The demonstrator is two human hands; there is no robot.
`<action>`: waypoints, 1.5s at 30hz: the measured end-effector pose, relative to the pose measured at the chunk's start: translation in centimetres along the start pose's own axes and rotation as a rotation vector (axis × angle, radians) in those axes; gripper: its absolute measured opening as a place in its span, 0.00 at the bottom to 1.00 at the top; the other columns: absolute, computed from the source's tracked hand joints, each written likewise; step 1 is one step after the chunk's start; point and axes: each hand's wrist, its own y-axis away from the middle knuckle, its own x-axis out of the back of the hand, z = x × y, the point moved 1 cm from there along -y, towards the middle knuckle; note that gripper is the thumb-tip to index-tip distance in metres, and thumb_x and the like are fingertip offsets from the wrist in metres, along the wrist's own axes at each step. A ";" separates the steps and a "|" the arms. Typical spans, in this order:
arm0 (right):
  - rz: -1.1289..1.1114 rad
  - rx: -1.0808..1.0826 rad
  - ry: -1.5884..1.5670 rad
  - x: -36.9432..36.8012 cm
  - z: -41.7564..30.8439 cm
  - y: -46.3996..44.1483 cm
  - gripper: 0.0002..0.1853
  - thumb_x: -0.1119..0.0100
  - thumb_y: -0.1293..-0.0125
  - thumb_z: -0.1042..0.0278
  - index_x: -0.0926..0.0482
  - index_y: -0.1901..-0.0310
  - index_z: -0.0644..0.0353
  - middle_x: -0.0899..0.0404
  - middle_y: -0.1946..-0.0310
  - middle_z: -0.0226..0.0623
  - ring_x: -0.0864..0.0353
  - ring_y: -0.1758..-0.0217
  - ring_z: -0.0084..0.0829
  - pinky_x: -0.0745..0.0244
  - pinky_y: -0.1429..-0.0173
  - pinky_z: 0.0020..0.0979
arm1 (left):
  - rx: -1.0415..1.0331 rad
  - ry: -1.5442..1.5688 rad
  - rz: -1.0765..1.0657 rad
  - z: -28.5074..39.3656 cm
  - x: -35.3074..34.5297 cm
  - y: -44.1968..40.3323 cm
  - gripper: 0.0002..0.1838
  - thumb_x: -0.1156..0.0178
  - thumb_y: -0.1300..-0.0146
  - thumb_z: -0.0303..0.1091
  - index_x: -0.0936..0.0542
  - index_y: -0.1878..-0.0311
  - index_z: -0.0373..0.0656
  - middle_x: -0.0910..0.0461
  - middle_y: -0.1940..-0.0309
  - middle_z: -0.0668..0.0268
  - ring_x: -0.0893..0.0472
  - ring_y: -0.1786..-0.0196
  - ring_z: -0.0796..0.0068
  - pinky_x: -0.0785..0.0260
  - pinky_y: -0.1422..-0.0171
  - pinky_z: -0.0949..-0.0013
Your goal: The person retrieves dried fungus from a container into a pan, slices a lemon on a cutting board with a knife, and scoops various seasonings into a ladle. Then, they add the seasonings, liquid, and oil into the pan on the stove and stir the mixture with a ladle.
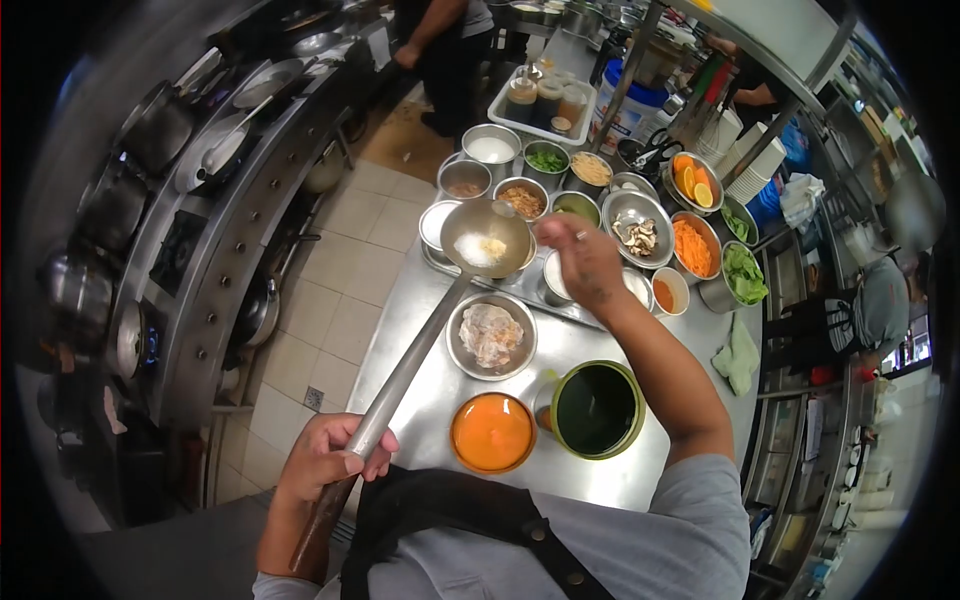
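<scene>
My left hand [340, 452] is closed around the long handle of a metal ladle [410, 365]. The ladle's bowl, held over the ingredient containers, has white and pale yellow powder [480, 250] in it. To the right of the ladle's bowl, my right hand [585, 265] hovers with its fingers curled together; whatever they may hold is too small to make out. Below the ladle's bowl stands a metal bowl of pale, coated pieces that look like raw meat [491, 336]. Closer to me are a bowl of orange liquid [493, 432] and a round container of dark green liquid [597, 408].
Around my hands stand metal containers of white powder [490, 149], chopped greens [546, 160], sliced mushrooms [638, 236], carrot strips [693, 248] and lettuce [744, 274]. A green cloth [736, 357] lies at the right table edge. Stoves [180, 250] line the left. Other people [445, 60] stand nearby.
</scene>
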 end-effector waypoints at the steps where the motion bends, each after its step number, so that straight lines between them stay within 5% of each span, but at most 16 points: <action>1: 0.101 -0.209 -0.212 0.4 0.7 -0.2 0.18 0.53 0.25 0.57 0.22 0.58 0.66 0.17 0.70 0.38 0.18 0.69 0.25 0.23 0.63 0.24 | -0.020 0.034 -0.010 -0.1 0.1 0.1 0.25 0.33 0.55 0.39 0.21 0.58 0.27 0.25 0.78 0.64 0.25 0.74 0.75 0.31 0.63 0.72; 2: 0.201 -0.422 -0.422 0.9 1.4 -0.4 0.18 0.53 0.25 0.57 0.23 0.58 0.66 0.17 0.69 0.38 0.18 0.69 0.25 0.23 0.63 0.24 | -0.021 0.038 -0.005 -0.2 0.3 0.3 0.25 0.33 0.55 0.39 0.21 0.58 0.27 0.25 0.78 0.64 0.25 0.74 0.75 0.31 0.63 0.72; 7: 0.239 -0.606 -0.518 0.8 6.3 0.1 0.17 0.53 0.25 0.59 0.24 0.59 0.67 0.18 0.71 0.38 0.20 0.71 0.21 0.24 0.66 0.22 | -0.025 -0.022 0.022 -0.8 1.8 1.8 0.26 0.31 0.54 0.41 0.21 0.57 0.27 0.25 0.78 0.64 0.25 0.73 0.76 0.32 0.64 0.73; 19: 0.026 -0.737 -0.628 -2.7 8.7 2.1 0.18 0.54 0.25 0.57 0.25 0.58 0.68 0.19 0.70 0.42 0.20 0.72 0.24 0.24 0.68 0.23 | -0.057 -0.112 0.099 -0.2 2.8 2.8 0.28 0.30 0.53 0.45 0.21 0.57 0.28 0.23 0.76 0.64 0.24 0.72 0.77 0.31 0.64 0.75; 28: 0.143 -0.983 -0.761 -1.9 11.2 3.3 0.21 0.58 0.24 0.57 0.28 0.54 0.73 0.18 0.68 0.48 0.18 0.72 0.31 0.20 0.69 0.28 | -0.039 -0.075 0.080 0.1 2.5 2.7 0.27 0.30 0.53 0.42 0.21 0.57 0.28 0.24 0.75 0.64 0.25 0.72 0.77 0.33 0.64 0.75; 45: 0.121 -0.878 -0.697 -1.7 10.0 1.9 0.20 0.55 0.25 0.57 0.25 0.57 0.71 0.19 0.73 0.44 0.19 0.76 0.27 0.22 0.73 0.25 | -0.045 -0.099 0.065 -0.4 2.8 2.6 0.27 0.30 0.53 0.42 0.21 0.56 0.28 0.23 0.75 0.64 0.24 0.71 0.77 0.31 0.63 0.75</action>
